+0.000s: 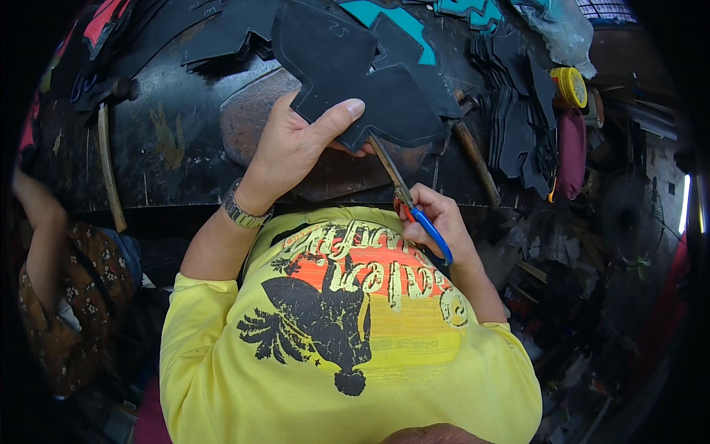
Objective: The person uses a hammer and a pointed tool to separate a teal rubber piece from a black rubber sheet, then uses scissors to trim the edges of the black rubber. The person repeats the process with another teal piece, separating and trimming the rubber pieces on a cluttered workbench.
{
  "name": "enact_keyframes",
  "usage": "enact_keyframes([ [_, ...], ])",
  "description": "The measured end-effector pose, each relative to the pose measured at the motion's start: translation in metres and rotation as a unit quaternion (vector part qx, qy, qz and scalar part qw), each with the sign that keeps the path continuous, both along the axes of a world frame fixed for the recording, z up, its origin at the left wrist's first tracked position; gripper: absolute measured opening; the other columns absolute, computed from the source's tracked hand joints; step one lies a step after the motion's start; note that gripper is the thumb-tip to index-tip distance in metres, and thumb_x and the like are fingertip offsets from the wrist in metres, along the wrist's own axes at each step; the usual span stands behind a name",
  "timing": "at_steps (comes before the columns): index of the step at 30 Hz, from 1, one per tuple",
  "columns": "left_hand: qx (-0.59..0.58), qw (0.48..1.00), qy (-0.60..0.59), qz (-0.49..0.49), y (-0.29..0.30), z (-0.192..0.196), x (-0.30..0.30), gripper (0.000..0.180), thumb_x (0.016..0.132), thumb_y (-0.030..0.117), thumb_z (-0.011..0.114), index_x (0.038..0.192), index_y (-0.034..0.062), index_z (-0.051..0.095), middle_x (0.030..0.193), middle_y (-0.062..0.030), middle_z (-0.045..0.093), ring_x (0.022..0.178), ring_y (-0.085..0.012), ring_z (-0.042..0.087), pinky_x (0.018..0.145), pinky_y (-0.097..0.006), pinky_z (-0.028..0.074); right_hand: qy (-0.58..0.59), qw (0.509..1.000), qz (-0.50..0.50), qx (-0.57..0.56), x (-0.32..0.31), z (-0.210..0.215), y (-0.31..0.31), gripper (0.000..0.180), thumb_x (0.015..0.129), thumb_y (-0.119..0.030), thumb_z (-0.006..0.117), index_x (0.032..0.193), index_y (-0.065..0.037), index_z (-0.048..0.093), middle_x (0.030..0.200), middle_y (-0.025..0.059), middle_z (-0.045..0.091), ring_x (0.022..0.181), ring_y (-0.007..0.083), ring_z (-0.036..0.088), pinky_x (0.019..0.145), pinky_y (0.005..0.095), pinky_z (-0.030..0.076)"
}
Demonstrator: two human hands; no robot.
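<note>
Scissors (414,211) sit nearest, right hand (436,226) closed round the blue-and-red handles, blades angled up into the lower edge of a black cut piece (355,70). Just beyond, the left hand (296,144) pinches that piece, thumb on top, holding it steady above the dark bench (170,140). Farther right, black pieces (518,111) are stacked.

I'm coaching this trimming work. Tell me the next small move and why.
Probably close the scissors a short way along the edge of the black cut piece. The blades' tips sit at its lower edge, the left hand pinches it just beside them, and the right hand has the blue handles in its grip.
</note>
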State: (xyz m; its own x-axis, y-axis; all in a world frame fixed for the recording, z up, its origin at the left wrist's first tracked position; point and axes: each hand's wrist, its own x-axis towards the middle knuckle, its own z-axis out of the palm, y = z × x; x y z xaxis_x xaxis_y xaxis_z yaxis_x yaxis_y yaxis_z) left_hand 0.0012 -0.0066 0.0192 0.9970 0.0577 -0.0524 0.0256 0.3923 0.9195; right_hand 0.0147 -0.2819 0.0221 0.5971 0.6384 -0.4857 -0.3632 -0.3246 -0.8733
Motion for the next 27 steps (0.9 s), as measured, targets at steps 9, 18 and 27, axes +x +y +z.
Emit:
enact_keyframes([
  [9, -0.033, 0.999, 0.020, -0.006, 0.001, -0.002, 0.000, 0.022, 0.102, 0.017, 0.065, 0.112, -0.0026, 0.066, 0.100, -0.0086, 0.075, 0.081, -0.0163, 0.075, 0.068, -0.030, 0.064, -0.002, 1.000, -0.014, 0.028, -0.002, -0.001, 0.004, 0.038, 0.080, -0.017, 0.090, 0.093, -0.006, 0.057, 0.074, -0.0083, 0.049, 0.066, -0.0020, 0.049, 0.058, 0.0167, 0.037],
  [18, -0.017, 1.000, 0.017, 0.006, -0.001, 0.001, 0.000, 0.027, 0.104, 0.021, 0.061, 0.109, -0.0049, 0.067, 0.092, -0.0139, 0.075, 0.078, -0.0205, 0.075, 0.067, -0.032, 0.065, 0.007, 0.999, -0.004, 0.038, -0.001, -0.003, 0.002, 0.037, 0.080, -0.017, 0.090, 0.094, -0.006, 0.057, 0.075, -0.0070, 0.051, 0.067, -0.0019, 0.047, 0.059, 0.0162, 0.036],
  [27, 0.005, 1.000, 0.025, 0.013, -0.001, 0.003, 0.001, 0.026, 0.104, 0.020, 0.060, 0.109, -0.0048, 0.066, 0.091, -0.0136, 0.074, 0.078, -0.0218, 0.076, 0.067, -0.032, 0.065, -0.075, 0.997, -0.002, -0.036, 0.000, 0.010, 0.009, 0.042, 0.075, -0.022, 0.094, 0.092, -0.005, 0.059, 0.072, -0.0067, 0.051, 0.066, -0.0003, 0.045, 0.057, 0.0198, 0.035],
])
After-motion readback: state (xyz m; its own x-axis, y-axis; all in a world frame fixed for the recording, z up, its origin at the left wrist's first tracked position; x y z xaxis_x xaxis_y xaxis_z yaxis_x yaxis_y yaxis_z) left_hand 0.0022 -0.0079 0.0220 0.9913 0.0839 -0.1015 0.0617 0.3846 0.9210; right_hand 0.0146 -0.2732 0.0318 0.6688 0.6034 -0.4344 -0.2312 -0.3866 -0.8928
